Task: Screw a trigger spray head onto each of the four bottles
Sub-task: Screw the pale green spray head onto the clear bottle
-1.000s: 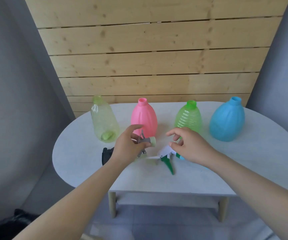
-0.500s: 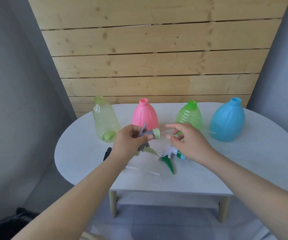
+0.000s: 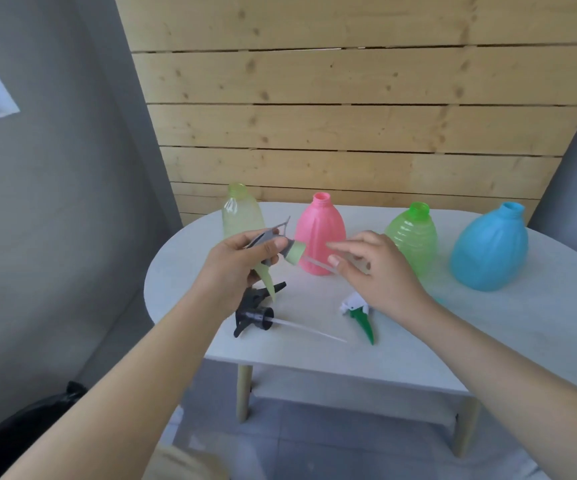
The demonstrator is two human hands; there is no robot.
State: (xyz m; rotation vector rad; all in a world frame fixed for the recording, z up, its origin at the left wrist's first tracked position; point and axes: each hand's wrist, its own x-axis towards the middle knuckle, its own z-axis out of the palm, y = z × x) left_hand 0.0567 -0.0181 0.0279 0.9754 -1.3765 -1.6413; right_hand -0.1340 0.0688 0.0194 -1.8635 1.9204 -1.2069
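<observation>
Four open bottles stand in a row at the table's far side: a pale yellow-green one [image 3: 240, 216], a pink one [image 3: 318, 230], a ribbed green one [image 3: 413, 233] and a blue one [image 3: 491, 247]. My left hand [image 3: 235, 268] holds a grey and pale green spray head [image 3: 290, 251] above the table, in front of the pale bottle. The fingers of my right hand [image 3: 380, 271] pinch that head's clear dip tube [image 3: 316, 265]. A black spray head [image 3: 256, 313] and a white and green spray head [image 3: 358, 313] lie on the table.
The white oval table [image 3: 488, 341] has its front edge near my forearms, with wooden legs below. A wooden plank wall stands right behind the bottles. A black object [image 3: 20, 431] lies on the floor at the lower left.
My left hand has lifted the grey and pale green spray head off the table. My right hand left the white and green head and took hold of the dip tube. The black head is now uncovered.
</observation>
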